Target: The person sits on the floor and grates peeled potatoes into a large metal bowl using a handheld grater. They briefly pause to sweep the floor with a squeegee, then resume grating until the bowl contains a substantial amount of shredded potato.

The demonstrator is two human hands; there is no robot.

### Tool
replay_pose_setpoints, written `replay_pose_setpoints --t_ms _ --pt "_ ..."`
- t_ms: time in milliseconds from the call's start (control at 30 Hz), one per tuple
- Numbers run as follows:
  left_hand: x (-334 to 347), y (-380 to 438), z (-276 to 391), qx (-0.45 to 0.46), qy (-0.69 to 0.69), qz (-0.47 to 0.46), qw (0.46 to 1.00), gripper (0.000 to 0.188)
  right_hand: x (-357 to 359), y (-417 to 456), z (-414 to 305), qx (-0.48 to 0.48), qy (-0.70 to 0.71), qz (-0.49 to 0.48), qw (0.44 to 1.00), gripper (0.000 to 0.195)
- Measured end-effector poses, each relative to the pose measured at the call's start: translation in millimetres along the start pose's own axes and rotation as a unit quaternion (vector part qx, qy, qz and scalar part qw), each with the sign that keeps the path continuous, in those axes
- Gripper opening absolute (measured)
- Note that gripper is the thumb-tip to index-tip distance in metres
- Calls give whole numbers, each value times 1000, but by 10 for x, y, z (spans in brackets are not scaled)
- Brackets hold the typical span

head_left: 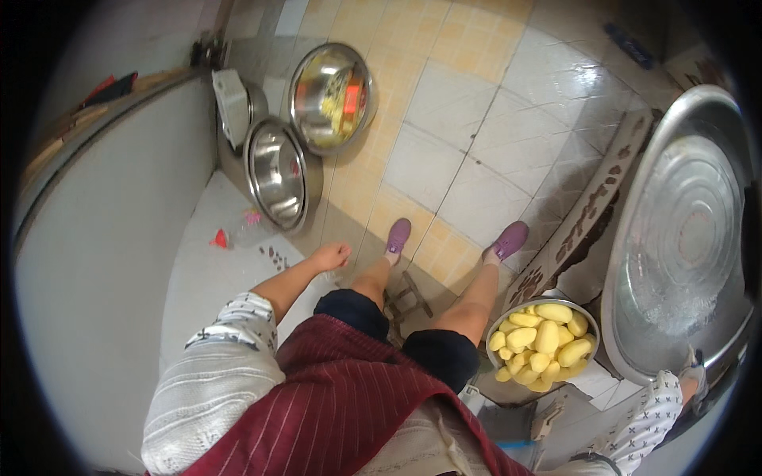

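Note:
My left hand point(333, 257) hangs over the floor left of my knees, its fingers curled in, with nothing visible in it. At the far right, my right hand point(693, 375) is at the near rim of a large round metal basin point(622, 250) with water in it; its fingers are small and blurred, so what it touches is unclear. The water's surface is rippled near that hand. Between my right leg and the basin stands a metal bowl point(489, 351) heaped with peeled potatoes point(546, 337).
A steel bowl point(292, 98) at the upper left holds yellowish pieces and a red-orange object point(352, 99). Nested steel bowls point(249, 172) stand beside it, near a white plastic container point(232, 104). A red funnel point(219, 238) lies by the grey partition point(113, 226). A low stool point(411, 297) is between my legs.

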State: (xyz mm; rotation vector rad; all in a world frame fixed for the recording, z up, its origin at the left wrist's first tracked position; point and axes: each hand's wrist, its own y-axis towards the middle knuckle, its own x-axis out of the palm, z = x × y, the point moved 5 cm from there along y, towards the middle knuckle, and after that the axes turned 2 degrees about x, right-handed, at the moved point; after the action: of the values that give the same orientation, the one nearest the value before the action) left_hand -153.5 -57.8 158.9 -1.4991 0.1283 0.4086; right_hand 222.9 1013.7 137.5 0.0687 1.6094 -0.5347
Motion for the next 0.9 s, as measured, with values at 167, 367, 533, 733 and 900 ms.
replay_pose_setpoints --t_ms 167,367,533,733,900 --pt "133 211 -397 0 -153 49 987 26 231 -859 -741 -30 339 -9 940 63" --pt "-363 917 -2337 -156 -12 194 969 35 931 -3323 -2005 -296 350 -141 878 48" --pt "-1164 2232 -4211 -237 -43 305 921 48 1936 -7108 -1454 -465 49 -212 858 42" --pt "-1518 3798 -5190 -165 -73 257 950 53 4091 -10408 387 -328 -33 -487 809 31" --pt "-1560 3496 -5321 -91 -57 290 951 33 4631 -12015 1415 -183 -97 -686 698 32"
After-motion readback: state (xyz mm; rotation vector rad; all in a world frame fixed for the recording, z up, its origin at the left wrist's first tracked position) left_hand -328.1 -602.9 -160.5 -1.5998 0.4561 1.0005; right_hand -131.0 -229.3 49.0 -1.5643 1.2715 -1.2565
